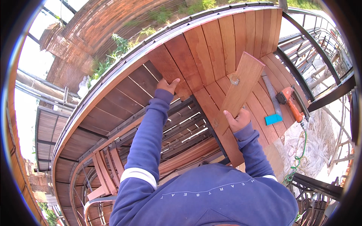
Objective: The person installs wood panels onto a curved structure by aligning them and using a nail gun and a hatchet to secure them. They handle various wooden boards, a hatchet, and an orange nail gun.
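My right hand (238,119) grips a loose reddish-brown wooden board (241,88), held slantwise above the slatted bench seat, thumb on top. The thumb of my left hand (167,86) lies over the lower part of the last backrest board (164,67), its fingers closed at that board's edge and partly hidden. A row of upright boards (215,45) runs to the right of it along the curved backrest. Beside the loose board lie a long grey tool with a teal end (273,119) and an orange nail gun (290,100) with a green coiled hose.
Dark metal framing (184,120) with open gaps lies below my left arm. Several curved wooden strips (107,171) lean at the lower left. White plastic sheeting (313,139) covers the ground at right. Black curved frame bars (313,45) rise beyond the seat.
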Demonstrator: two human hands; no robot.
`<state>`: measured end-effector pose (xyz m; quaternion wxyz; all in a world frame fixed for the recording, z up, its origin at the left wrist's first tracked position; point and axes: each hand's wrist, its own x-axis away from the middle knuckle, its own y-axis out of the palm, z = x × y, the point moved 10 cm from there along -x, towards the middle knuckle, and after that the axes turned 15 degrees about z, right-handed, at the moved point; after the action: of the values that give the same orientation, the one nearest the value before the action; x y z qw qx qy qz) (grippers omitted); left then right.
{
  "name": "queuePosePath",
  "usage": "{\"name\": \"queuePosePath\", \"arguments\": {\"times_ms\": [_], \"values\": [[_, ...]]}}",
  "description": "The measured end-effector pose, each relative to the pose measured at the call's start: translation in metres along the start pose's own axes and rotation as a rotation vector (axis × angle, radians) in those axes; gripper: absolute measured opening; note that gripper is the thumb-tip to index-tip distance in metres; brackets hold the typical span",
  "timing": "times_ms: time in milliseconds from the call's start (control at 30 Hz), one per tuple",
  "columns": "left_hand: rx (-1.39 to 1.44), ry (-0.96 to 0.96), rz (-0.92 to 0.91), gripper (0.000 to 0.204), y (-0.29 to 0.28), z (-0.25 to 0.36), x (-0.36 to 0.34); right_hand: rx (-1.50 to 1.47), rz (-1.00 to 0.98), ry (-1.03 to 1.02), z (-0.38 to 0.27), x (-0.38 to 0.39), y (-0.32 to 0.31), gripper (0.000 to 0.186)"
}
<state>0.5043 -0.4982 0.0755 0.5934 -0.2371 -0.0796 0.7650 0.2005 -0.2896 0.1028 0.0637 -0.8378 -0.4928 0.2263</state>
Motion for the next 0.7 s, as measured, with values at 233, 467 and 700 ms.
{"name": "queuePosePath", "arguments": {"times_ms": [233,467,700], "values": [[-0.071,0.000,0.021,0.043,0.001,0.003,0.000,-0.320,-0.174,0.316,0.024,0.022,0.020,0.032],[0.069,0.015,0.042,0.046,0.000,-0.009,-0.009,-0.213,-0.104,0.313,0.012,0.051,-0.008,0.035],[0.080,-0.079,0.050,0.061,-0.004,-0.010,-0.003,-0.151,-0.053,0.412,0.040,0.101,-0.063,0.036]]}}
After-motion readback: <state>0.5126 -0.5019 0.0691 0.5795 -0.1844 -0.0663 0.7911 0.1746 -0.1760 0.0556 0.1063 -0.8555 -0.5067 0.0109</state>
